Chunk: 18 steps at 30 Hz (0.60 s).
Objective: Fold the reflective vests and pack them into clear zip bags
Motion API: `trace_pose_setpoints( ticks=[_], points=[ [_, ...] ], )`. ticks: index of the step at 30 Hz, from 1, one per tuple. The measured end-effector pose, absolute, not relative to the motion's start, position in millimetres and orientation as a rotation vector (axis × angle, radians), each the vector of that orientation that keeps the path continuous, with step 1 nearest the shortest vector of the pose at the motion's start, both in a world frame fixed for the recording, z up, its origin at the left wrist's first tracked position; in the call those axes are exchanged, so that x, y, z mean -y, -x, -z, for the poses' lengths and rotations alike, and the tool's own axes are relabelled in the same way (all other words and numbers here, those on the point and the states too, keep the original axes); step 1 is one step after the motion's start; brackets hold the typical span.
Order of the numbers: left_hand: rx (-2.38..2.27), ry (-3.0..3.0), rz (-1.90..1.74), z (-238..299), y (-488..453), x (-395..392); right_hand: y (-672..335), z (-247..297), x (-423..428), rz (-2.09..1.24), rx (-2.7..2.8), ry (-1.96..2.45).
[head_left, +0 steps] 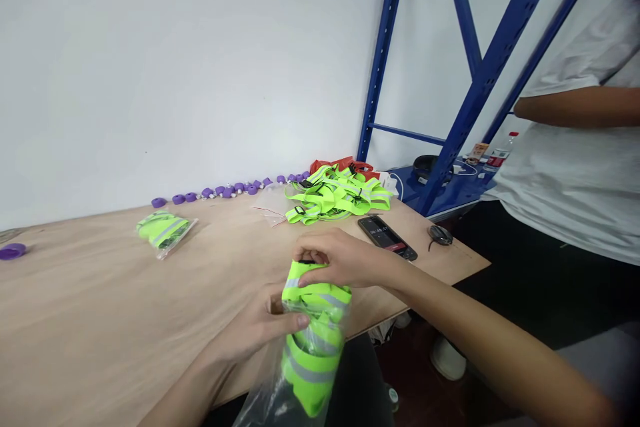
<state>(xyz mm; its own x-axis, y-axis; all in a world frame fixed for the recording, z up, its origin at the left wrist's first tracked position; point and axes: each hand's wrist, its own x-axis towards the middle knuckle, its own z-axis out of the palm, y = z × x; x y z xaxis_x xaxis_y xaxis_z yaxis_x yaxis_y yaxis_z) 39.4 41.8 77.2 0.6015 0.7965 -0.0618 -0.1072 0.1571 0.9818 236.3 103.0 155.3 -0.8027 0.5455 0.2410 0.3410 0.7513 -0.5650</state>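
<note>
A folded neon-yellow reflective strap with grey stripes hangs over the table's front edge, mostly inside a clear plastic bag. At its top, my right hand pinches the strap's folded end, where a dark buckle part shows. My left hand grips the bag near its mouth, thumb across the front and fingers behind, partly hidden. Beyond my hands lies a loose heap of the same reflective straps. A bagged reflective strap rests on the left of the table.
Along the wall runs a row of purple rolls; another purple ring lies far left. A phone and a mouse sit right on the wooden table. Blue shelving and a person stand at right.
</note>
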Motion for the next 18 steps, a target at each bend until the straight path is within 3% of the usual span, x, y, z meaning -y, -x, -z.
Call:
trace_pose_setpoints(
  ticks=[8,12,18],
  points=[
    [-0.726,-1.186,-1.065,-73,-42,-46,-248,-148,-98,-0.820,2.443,0.823],
    [-0.821,-1.266,-1.141,-71,-34,-52,-250,-137,-98,-0.957,2.345,0.937],
    [-1.021,-1.688,-1.095,-72,-20,-52,-244,-122,-101,-0.864,2.327,0.963]
  ],
)
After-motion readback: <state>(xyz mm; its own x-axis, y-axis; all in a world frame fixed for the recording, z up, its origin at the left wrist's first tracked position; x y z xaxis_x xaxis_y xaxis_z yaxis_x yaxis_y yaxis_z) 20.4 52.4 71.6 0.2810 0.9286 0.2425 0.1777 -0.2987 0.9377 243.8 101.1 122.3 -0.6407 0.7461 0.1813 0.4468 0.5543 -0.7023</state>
